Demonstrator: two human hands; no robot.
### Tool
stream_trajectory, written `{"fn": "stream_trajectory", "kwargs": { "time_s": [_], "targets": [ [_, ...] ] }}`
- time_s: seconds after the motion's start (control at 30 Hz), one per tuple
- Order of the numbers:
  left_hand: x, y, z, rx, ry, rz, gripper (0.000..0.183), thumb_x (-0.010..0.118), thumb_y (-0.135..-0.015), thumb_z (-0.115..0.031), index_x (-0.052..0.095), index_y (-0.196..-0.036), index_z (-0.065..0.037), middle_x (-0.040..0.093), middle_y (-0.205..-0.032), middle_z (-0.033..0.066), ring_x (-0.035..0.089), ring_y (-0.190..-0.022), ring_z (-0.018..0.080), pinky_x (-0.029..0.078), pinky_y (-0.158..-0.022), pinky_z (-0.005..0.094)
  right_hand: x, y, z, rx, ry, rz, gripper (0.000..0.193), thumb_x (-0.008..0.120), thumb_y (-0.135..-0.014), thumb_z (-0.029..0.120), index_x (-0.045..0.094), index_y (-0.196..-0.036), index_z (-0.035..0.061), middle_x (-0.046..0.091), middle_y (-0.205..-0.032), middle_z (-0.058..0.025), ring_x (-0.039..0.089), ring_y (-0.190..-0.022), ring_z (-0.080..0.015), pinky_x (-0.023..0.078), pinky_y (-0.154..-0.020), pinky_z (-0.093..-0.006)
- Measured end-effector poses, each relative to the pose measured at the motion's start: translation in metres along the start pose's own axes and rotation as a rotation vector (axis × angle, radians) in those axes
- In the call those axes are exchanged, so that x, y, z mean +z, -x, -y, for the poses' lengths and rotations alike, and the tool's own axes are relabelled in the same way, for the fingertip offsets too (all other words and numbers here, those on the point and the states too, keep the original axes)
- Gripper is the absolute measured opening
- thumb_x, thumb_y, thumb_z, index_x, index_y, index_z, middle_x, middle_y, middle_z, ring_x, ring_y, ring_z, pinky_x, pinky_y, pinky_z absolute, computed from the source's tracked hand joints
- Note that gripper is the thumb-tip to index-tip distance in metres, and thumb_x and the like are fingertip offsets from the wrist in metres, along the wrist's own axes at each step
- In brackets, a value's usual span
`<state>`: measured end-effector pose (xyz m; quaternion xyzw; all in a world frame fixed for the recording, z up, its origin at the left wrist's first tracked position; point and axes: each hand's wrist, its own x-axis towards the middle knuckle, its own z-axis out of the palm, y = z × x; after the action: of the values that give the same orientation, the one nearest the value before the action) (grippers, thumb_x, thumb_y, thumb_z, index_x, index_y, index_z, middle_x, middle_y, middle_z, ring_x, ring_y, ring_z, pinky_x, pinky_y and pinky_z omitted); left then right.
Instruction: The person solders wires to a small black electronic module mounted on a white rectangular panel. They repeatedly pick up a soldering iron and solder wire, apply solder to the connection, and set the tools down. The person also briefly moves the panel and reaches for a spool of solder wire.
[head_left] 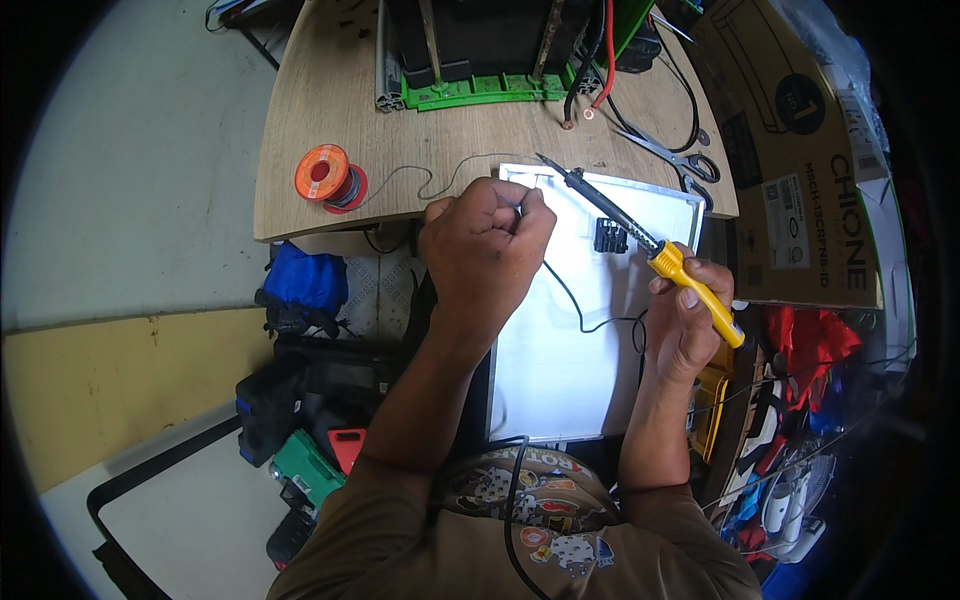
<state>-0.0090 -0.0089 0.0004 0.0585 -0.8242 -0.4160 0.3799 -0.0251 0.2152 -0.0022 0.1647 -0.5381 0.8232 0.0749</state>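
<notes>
My left hand (487,235) is closed in a pinch over the top left of a white framed panel (560,370). Thin solder wire (425,192) runs from an orange-and-red spool (322,174) on the table up past its knuckles; the fingers seem to pinch its end, which is partly hidden. My right hand (690,310) grips the yellow handle of a soldering iron (655,250). Its dark tip points up and left, just beyond my left fingertips, near the panel's far edge. A small black slotted part (610,236) lies on the panel below the iron's shaft.
A black block in a green frame (485,92) stands at the table's far side, with red and black cables (590,90) beside it. Scissors (665,155) lie at the right. A large cardboard box (790,180) stands beyond them. Tool cases (310,470) crowd the lower left.
</notes>
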Motion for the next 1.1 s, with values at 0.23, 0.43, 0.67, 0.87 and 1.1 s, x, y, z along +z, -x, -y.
{"fn": "stream_trajectory", "kwargs": {
  "time_s": [0.23, 0.43, 0.67, 0.87, 1.1],
  "targets": [
    [0.0001, -0.0003, 0.0, 0.014, 0.002, 0.001, 0.012, 0.077, -0.088, 0.001, 0.066, -0.083, -0.003, 0.062, -0.06, -0.0029, 0.053, -0.054, 0.0005, 0.044, -0.051, 0.0198, 0.0012, 0.0006, 0.0004, 0.0, 0.007, -0.001, 0.033, 0.081, -0.091, 0.023, 0.068, -0.116, 0.0062, 0.064, -0.116, -0.0151, 0.069, -0.091, -0.0198, 0.059, -0.085, -0.0337],
    [0.0003, -0.0003, 0.001, 0.016, -0.001, -0.002, 0.012, 0.077, -0.089, 0.002, 0.067, -0.084, -0.002, 0.063, -0.061, -0.0028, 0.053, -0.053, 0.0007, 0.043, -0.05, 0.0197, 0.0023, -0.0001, -0.0002, -0.02, 0.017, 0.01, 0.033, 0.081, -0.092, 0.024, 0.069, -0.117, 0.0064, 0.063, -0.115, -0.0142, 0.068, -0.091, -0.0188, 0.059, -0.085, -0.0332],
    [0.0022, 0.0007, 0.0008, -0.055, 0.055, -0.017, 0.01, 0.076, -0.089, 0.002, 0.068, -0.084, -0.001, 0.061, -0.06, -0.0045, 0.05, -0.055, -0.0013, 0.042, -0.05, 0.0192, 0.0011, 0.0019, -0.0015, -0.013, 0.017, -0.003, 0.031, 0.079, -0.091, 0.021, 0.069, -0.117, 0.0066, 0.062, -0.114, -0.0145, 0.066, -0.095, -0.0199, 0.058, -0.088, -0.034],
    [0.0023, 0.0006, 0.0, -0.071, 0.056, -0.026, 0.009, 0.076, -0.089, 0.002, 0.069, -0.084, -0.001, 0.06, -0.06, -0.0052, 0.048, -0.055, -0.0018, 0.041, -0.05, 0.0191, 0.0, 0.0028, -0.0022, -0.015, 0.026, -0.006, 0.031, 0.079, -0.09, 0.02, 0.069, -0.117, 0.0064, 0.063, -0.114, -0.015, 0.065, -0.101, -0.0223, 0.058, -0.087, -0.0348],
    [0.0018, 0.0003, -0.0002, -0.098, 0.088, -0.037, 0.008, 0.076, -0.089, 0.002, 0.07, -0.084, -0.001, 0.059, -0.059, -0.0064, 0.047, -0.055, -0.002, 0.04, -0.05, 0.019, 0.0008, 0.0024, -0.0023, -0.024, 0.057, -0.001, 0.03, 0.08, -0.09, 0.021, 0.07, -0.115, 0.0067, 0.064, -0.113, -0.0148, 0.063, -0.11, -0.0229, 0.059, -0.085, -0.0344]
  ]
}}
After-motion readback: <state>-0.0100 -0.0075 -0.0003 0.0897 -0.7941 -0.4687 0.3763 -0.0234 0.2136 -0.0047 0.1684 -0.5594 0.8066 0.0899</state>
